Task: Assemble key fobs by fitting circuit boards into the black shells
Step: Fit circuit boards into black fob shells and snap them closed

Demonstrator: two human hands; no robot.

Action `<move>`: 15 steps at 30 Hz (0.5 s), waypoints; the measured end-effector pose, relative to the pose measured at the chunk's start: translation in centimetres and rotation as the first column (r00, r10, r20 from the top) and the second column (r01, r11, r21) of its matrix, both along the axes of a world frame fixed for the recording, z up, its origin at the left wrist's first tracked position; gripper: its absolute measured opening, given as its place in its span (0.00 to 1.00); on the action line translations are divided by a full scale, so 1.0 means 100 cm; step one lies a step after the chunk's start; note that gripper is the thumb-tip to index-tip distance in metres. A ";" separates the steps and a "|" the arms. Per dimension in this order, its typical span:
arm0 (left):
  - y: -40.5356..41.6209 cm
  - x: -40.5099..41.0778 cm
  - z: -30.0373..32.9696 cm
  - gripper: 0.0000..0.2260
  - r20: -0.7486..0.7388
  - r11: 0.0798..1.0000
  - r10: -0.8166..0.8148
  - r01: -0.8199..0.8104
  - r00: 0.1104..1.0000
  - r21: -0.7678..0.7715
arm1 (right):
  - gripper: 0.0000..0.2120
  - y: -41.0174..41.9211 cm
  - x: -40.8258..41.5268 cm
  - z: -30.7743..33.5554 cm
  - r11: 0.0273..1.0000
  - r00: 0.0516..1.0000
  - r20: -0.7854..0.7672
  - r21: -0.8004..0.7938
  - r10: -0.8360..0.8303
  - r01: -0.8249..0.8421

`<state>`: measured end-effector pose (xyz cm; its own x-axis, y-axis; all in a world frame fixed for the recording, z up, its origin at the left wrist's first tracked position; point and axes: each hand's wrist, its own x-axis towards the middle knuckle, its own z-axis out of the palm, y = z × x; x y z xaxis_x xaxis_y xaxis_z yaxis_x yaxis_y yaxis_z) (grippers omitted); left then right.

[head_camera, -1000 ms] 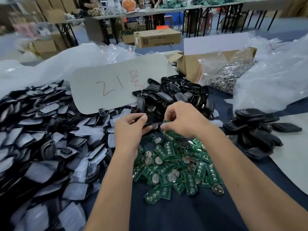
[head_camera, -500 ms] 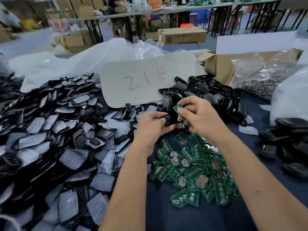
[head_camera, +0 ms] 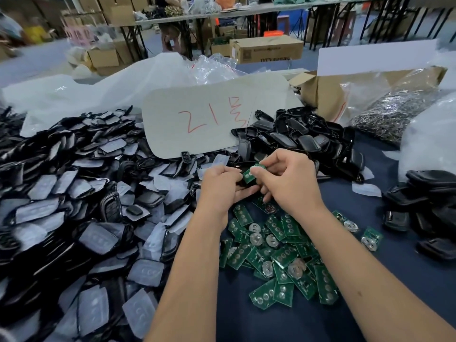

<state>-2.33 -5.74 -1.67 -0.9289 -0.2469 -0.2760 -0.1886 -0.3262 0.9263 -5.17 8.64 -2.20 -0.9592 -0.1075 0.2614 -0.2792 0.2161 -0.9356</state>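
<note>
Hands [head_camera: 256,183] fitting circuit board [head_camera: 252,172] into black shell [head_camera: 243,186], carton [head_camera: 318,95] holding bagged rings [head_camera: 394,114]

Two bare forearms, no sleeves, left hand [head_camera: 220,183], right hand [head_camera: 291,180] (ringless fingers)

Green circuit board [head_camera: 251,172] with a silvery round spot on its face, sitting against a black shell [head_camera: 243,184], and below it a whole scatter of green circuit boards [head_camera: 283,257] dotted with pale round pads and silver coin-cell discs, all on a dark navy tablecloth [head_camera: 296,322]. Left side is a heap of black shell halves [head_camera: 74,206] patched with greyish-white film, glossy black shells [head_camera: 303,141] piled behind, and more black assembled fobs [head_camera: 424,208] at right. The pale grey-white card [head_camera: 212,119] carries red handwritten marks, beside a brown cardboard box [head_camera: 318,95] and a clear bag of silver metal rings [head_camera: 394,114].
</note>
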 end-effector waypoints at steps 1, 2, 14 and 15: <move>0.000 0.000 0.000 0.06 0.005 1.000 -0.001 0.001 1.000 -0.009 | 0.08 -0.001 0.000 -0.001 1.000 1.000 -0.004 0.011 -0.013 0.013; 0.000 0.000 0.000 0.05 0.011 1.000 -0.003 0.004 1.000 -0.019 | 0.08 -0.001 0.000 -0.002 0.999 1.000 -0.013 0.028 -0.027 0.028; 0.004 0.002 -0.004 0.04 -0.028 0.997 0.005 -0.007 1.000 -0.071 | 0.10 0.001 -0.002 -0.003 0.989 0.998 -0.018 0.136 -0.061 0.063; 0.003 0.002 -0.004 0.04 -0.029 0.997 0.002 -0.004 1.000 -0.072 | 0.11 0.001 -0.002 -0.003 0.989 0.999 -0.007 0.135 -0.053 0.053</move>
